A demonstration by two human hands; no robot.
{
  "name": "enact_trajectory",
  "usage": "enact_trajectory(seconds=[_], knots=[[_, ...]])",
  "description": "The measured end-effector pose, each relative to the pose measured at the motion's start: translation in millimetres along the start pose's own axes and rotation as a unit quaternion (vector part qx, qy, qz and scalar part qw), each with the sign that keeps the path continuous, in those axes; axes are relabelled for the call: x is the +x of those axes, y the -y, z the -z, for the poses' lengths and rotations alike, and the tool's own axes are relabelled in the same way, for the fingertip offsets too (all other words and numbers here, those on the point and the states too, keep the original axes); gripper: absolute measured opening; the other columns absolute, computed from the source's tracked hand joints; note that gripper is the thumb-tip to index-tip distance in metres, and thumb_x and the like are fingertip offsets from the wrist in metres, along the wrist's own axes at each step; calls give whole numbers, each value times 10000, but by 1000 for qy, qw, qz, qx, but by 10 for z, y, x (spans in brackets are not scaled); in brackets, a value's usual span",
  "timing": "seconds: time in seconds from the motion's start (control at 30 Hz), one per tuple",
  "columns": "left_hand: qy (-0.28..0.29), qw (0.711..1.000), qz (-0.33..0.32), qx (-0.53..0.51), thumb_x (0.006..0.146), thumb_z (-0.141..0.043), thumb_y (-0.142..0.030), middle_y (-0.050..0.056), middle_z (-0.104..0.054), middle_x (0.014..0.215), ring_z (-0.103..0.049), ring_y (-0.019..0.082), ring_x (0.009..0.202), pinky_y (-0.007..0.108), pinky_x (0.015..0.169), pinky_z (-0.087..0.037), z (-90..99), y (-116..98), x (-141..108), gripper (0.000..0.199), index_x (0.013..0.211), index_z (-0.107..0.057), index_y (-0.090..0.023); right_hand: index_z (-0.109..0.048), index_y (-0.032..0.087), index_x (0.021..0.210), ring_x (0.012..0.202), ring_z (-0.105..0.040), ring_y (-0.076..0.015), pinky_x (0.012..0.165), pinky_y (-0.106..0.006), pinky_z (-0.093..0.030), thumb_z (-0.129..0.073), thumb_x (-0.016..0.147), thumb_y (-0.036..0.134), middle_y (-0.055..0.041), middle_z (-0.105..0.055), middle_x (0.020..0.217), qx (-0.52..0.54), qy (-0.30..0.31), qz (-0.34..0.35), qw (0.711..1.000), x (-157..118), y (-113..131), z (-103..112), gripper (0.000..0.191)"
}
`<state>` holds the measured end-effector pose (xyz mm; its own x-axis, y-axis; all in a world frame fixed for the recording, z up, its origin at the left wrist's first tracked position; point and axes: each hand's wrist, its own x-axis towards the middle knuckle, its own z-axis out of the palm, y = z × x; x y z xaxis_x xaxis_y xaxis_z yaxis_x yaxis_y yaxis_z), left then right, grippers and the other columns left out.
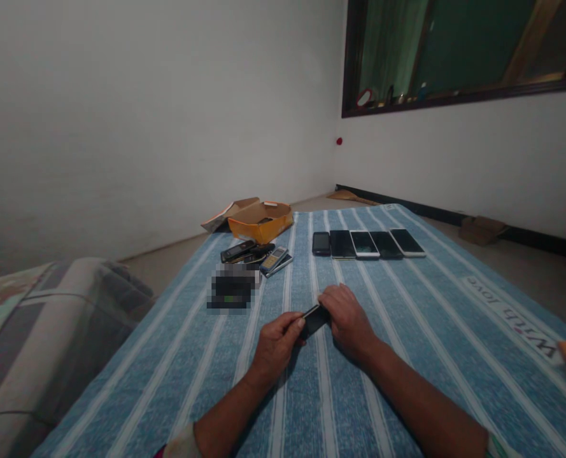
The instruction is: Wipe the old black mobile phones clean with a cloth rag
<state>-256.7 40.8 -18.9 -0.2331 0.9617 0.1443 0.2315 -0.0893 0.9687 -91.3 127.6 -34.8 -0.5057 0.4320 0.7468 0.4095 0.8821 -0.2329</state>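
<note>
The room is dim with soft light, the right hand point(349, 321) makes a faint shadow, one blurry patch point(232, 286) sits left, and the wall point(120, 127) bends.

“With love” point(508, 315) — on striped blue cloth point(435, 305)

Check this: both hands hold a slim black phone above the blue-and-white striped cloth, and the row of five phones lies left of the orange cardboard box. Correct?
No: the head view shows the row of five phones lying right of the orange cardboard box, not left. The rest stands: the left hand and right hand hold the slim black phone above the blue-and-white striped cloth.
</note>
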Motion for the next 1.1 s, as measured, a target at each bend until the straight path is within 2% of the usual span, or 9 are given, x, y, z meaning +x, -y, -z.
enact_trajectory(seconds=[0.2,0.3,0.4,0.53,0.67,0.8,0.93,1.03,1.1], knots=[[7,1000,-12,-14,792,-643,-373,18,-667,682,-616,151,557,268,566,-503,-2,22,3,269,877,-726,-132,-596,150,1039,964,-533,-241,1005,-463,-405,-378,880,52,-103,-615,916,20,-23,56,998,24,273,-69,287],[6,1000,-11,-20,802,-643,-375,21,-668,685,-613,148,565,269,575,-506,0,38,19,266,869,-728,-132,-593,154,1047,973,-540,-237,1007,-459,-408,-378,888,59,-100,-617,917,37,-13,60,997,43,359,-99,284],[6,1000,4,-30,793,-653,-375,34,-684,728,-628,155,572,278,578,-517,0,35,32,266,867,-727,-131,-588,151,1072,985,-543,-234,1036,-478,-376,-401,865,38,-97,-624,935,29,8,45,999,45,302,-81,301],[-1,999,19,-33,771,-667,-371,35,-688,743,-642,160,554,273,552,-508,0,5,31,262,863,-726,-132,-608,176,1016,967,-545,-234,1024,-501,-367,-410,806,3,-87,-629,939,22,7,-12,1000,19,98,-41,337],[-3,999,23,-27,773,-657,-358,27,-681,711,-642,156,541,263,547,-492,-1,-7,23,254,868,-732,-134,-635,187,961,921,-576,-218,859,-372,-470,-376,779,10,-86,-635,912,99,-41,-95,990,5,-63,-50,364],[-1,999,25,-29,774,-658,-358,30,-683,724,-643,156,539,268,556,-493,1,17,28,260,882,-731,-134,-667,172,935,856,-620,-198,786,-321,-485,-396,807,124,-78,-664,907,210,-70,-233,947,32,-118,-49,304],[-4,999,24,-36,775,-662,-361,25,-675,706,-640,155,540,267,557,-492,6,37,34,257,877,-729,-134,-696,172,940,703,-602,-165,673,-288,-481,-467,793,269,-30,-669,814,327,-50,-362,872,66,-130,-16,288],[-6,999,32,-38,767,-675,-369,30,-685,718,-648,161,547,271,562,-498,6,26,27,267,876,-727,-132,-702,166,976,568,-534,-130,558,-258,-446,-503,777,328,7,-633,703,392,-26,-399,829,73,-135,2,324],[-8,998,37,-43,758,-688,-376,32,-692,731,-652,161,550,272,568,-504,2,14,18,277,881,-727,-130,-708,165,959,541,-514,-120,530,-251,-438,-523,771,335,16,-620,672,405,-29,-404,819,73,-133,14,314]])
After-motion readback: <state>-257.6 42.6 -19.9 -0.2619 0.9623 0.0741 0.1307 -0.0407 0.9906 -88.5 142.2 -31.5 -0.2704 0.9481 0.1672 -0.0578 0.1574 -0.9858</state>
